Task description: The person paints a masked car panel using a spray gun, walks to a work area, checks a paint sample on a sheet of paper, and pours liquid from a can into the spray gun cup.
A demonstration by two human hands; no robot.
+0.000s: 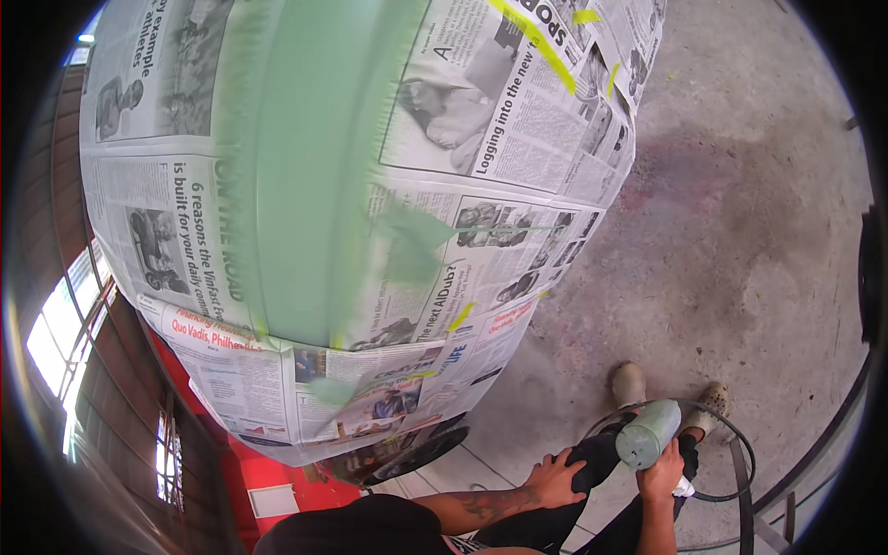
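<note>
My right hand [659, 474] is closed around a spray gun [647, 433], whose rounded cup is coated in pale green. Most of its handle is hidden behind my fingers. Something small and white [684, 487] shows just below that hand. With fingers spread, my left hand [555, 476] lies on my knee in black trousers and holds nothing. Ahead and to the left stands a vehicle body with a pale green painted panel [301, 176], a wet-looking coat over it. Newspaper sheets [518, 185] surround this panel, with green overspray and a drip streak on them.
Yellow tape strips [536, 46] hold the newspaper. A black hose [751, 453] loops around by my right hand and feet. Bare stained concrete [740, 185] spreads to the right. A red body part [264, 476] and a dark tyre [416, 453] show beneath the paper.
</note>
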